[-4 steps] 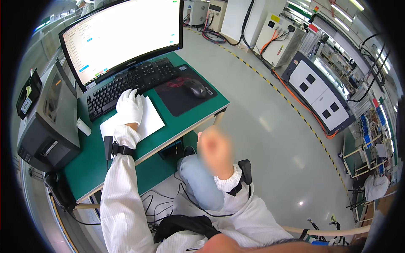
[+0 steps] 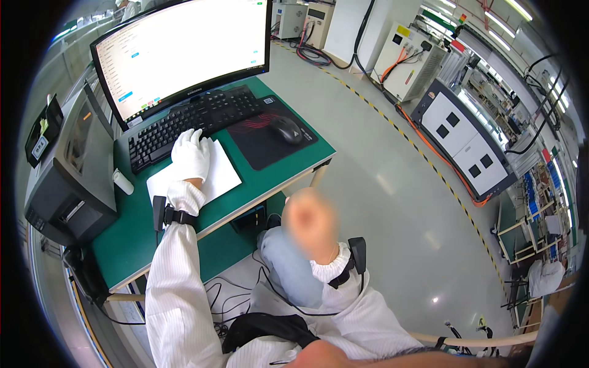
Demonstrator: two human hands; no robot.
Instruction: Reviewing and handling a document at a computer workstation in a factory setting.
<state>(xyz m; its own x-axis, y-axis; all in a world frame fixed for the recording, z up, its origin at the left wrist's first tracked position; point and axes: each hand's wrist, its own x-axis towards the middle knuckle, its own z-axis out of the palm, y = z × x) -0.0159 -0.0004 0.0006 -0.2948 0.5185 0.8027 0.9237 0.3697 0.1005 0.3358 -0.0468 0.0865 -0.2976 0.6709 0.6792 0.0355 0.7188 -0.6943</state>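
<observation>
Looking down from the head camera, we see the left hand (image 2: 190, 156) in a white glove, lying flat with the fingers loosely spread. Its palm rests on the white rectangular paper sheet (image 2: 211, 179), and its fingertips touch the front edge of the black flat plastic keyboard (image 2: 190, 118). This sheet lies on the green desk top (image 2: 129, 236), just at 6 o'clock from the keyboard. At 12 o'clock from the keyboard stands the wide curved black-framed monitor (image 2: 184, 52) with a bright white screen. At 3 o'clock from the left hand lies the black rectangular mouse pad with red lines (image 2: 257, 144), and the black rounded mouse (image 2: 286, 130) sits on it. At 9 o'clock from the hand we find the small white cylinder (image 2: 123, 182), and beyond it the grey box-shaped printer (image 2: 64, 178). The right hand (image 2: 310, 224) is raised near the camera, at 5 o'clock from the left one, well apart from the desk. It is blurred, so we cannot tell whether it is curled or spread.
</observation>
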